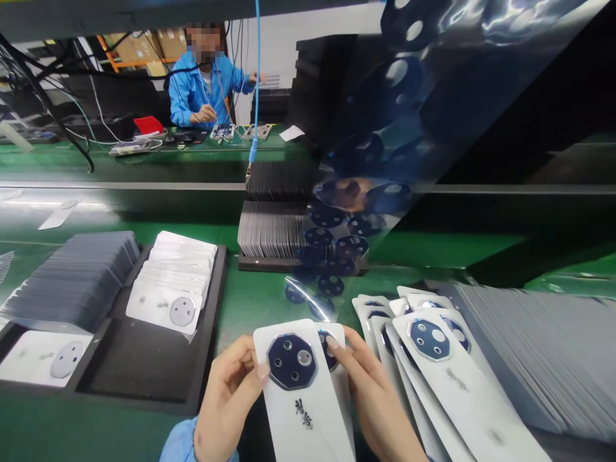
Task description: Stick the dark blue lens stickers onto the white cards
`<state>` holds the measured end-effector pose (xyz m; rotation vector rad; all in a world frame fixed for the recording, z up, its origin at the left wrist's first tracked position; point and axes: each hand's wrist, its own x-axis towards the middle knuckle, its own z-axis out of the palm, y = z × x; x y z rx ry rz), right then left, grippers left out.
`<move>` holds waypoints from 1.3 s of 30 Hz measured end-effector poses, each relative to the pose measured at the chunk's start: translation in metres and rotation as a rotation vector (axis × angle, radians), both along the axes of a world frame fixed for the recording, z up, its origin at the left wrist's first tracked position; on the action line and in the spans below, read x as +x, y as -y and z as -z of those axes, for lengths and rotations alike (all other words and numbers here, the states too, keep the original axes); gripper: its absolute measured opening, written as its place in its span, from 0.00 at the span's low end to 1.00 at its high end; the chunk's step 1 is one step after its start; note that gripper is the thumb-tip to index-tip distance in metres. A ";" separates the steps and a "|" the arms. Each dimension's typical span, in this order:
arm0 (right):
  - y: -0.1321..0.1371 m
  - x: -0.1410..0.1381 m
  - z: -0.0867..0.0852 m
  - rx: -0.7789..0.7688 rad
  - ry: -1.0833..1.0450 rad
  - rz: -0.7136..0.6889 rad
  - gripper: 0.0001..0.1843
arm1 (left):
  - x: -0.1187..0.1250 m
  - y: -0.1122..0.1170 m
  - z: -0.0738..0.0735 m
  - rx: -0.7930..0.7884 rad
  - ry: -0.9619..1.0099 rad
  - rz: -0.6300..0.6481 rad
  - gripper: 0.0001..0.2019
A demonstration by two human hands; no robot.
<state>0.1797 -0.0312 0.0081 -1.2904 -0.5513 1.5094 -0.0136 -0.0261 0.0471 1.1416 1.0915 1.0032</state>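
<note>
Closest to the viewer, the left hand (231, 398) is curled shut, thumb and fingers pinching the left edge of a white cover (308, 410) beside its lens. The right hand (380, 404) is half curled, with its thumb tip on a second cover (337, 337) that peeks out from behind the first. It is unclear whether that hand grips anything. The cover sits low and centre, between the two hands. It is glossy white with rounded corners, a dark octagonal lens (291, 360) with small round openings, and a dark scribble below that. Its long axis runs near to far, with the lens end pointing away and leaning slightly left. Just to the right lies a fan of covers (433, 359). A clear film (366, 160) dotted with dark rings rises up and to the right. To the left is a black tray (144, 366) of white covers. Beyond it is a black stack (272, 228), then a person in blue (202, 90).
</note>
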 end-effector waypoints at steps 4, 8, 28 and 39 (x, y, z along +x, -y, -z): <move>0.000 0.000 -0.003 -0.011 -0.018 -0.017 0.24 | -0.001 0.002 -0.001 -0.008 -0.002 -0.005 0.12; 0.001 -0.001 -0.004 -0.023 -0.018 -0.011 0.25 | -0.003 0.004 0.002 0.002 -0.022 0.013 0.11; 0.002 -0.003 -0.005 -0.045 -0.098 -0.049 0.24 | -0.004 0.005 0.003 0.029 -0.044 0.043 0.11; 0.000 -0.003 -0.008 -0.056 0.036 -0.019 0.28 | -0.002 -0.003 0.004 0.000 0.035 -0.011 0.11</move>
